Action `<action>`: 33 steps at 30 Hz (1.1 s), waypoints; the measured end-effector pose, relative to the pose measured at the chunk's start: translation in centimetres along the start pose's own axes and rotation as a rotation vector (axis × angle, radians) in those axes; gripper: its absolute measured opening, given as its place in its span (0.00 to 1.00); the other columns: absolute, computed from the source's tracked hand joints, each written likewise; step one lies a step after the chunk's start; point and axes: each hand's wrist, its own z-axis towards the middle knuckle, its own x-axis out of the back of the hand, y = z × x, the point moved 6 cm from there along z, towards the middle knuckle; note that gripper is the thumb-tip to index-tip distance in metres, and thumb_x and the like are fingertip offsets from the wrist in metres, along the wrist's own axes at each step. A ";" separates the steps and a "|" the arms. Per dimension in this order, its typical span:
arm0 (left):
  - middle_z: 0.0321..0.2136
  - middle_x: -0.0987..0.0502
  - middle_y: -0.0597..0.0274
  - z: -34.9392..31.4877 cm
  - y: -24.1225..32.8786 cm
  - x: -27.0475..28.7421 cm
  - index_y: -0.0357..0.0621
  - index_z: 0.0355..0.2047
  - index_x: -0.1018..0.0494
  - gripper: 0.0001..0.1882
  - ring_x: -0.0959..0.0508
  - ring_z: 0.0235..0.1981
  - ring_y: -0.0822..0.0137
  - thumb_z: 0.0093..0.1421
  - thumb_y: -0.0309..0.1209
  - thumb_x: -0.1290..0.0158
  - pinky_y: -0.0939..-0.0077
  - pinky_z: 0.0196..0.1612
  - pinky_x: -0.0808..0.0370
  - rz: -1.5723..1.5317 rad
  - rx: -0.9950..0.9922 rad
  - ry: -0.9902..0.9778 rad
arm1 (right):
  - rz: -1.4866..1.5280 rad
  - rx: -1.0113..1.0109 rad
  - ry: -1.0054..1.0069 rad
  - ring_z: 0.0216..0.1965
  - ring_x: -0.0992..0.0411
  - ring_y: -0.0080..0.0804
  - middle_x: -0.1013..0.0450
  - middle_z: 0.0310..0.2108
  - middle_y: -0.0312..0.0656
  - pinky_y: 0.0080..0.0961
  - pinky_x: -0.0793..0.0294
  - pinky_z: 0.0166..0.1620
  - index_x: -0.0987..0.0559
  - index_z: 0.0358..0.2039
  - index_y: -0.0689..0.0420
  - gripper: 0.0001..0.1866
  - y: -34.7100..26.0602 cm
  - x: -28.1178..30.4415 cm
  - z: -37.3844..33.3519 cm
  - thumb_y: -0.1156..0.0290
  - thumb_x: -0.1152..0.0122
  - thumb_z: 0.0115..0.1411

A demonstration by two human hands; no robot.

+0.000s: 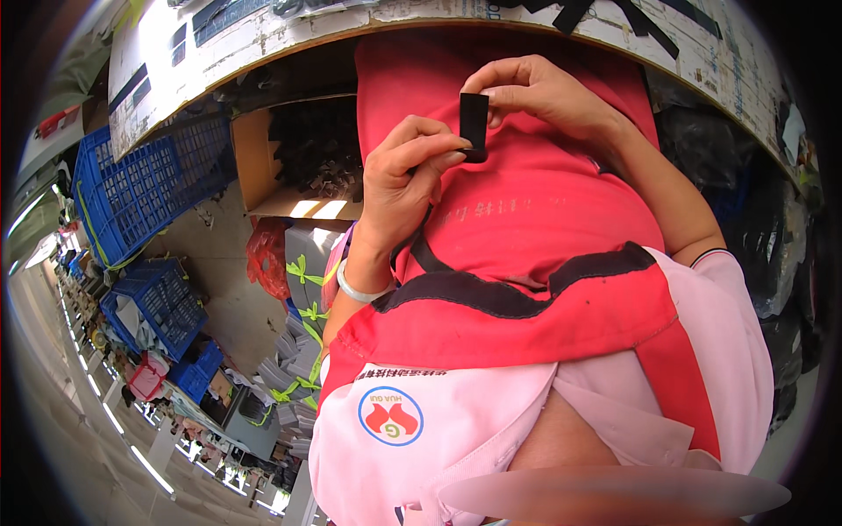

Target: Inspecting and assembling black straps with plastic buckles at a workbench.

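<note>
A short black strip point(474, 121), apparently folded fabric or webbing, is held up over my red apron point(526, 188). At its lower left edge, my left hand point(402, 171) pinches it between thumb and fingertips. My right hand point(548, 98) is closed at its upper right side, with thumb and forefinger together against it. The strip partly hides the right fingertips. A pale bracelet point(361, 292) circles my left wrist.
Ahead is a worn white worktable point(254, 48) with loose black strips point(649, 28) on it. Left of my lap, a cardboard box point(254, 162) contains many small dark pieces. Blue crates point(127, 197), a red plastic bag point(267, 257) and green-tied grey bundles point(294, 351) stand farther left.
</note>
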 end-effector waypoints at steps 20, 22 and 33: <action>0.33 0.22 0.60 -4.6 -4.4 8.1 0.34 0.40 0.23 0.09 0.22 0.28 0.73 0.59 0.18 0.47 0.87 0.22 0.31 -0.094 0.482 0.123 | -0.763 0.421 0.398 0.32 0.26 0.24 0.24 0.34 0.39 0.20 0.27 0.40 0.25 0.43 0.60 0.12 -3.4 3.6 -2.4 0.73 0.39 0.59; 0.36 0.21 0.56 -7.2 -6.9 12.8 0.33 0.44 0.25 0.10 0.20 0.30 0.70 0.62 0.21 0.48 0.88 0.19 0.31 -0.098 0.521 0.414 | -1.027 0.586 0.556 0.38 0.27 0.33 0.27 0.39 0.40 0.25 0.28 0.43 0.24 0.44 0.57 0.15 -5.2 6.7 -4.4 0.72 0.37 0.55; 0.44 0.24 0.42 -0.3 -10.0 4.8 0.34 0.54 0.39 0.17 0.18 0.38 0.56 0.67 0.26 0.55 0.83 0.19 0.27 -0.634 0.401 0.304 | -1.169 0.776 0.583 0.37 0.28 0.24 0.26 0.40 0.36 0.17 0.29 0.39 0.19 0.43 0.56 0.13 -7.4 7.8 -4.5 0.82 0.42 0.58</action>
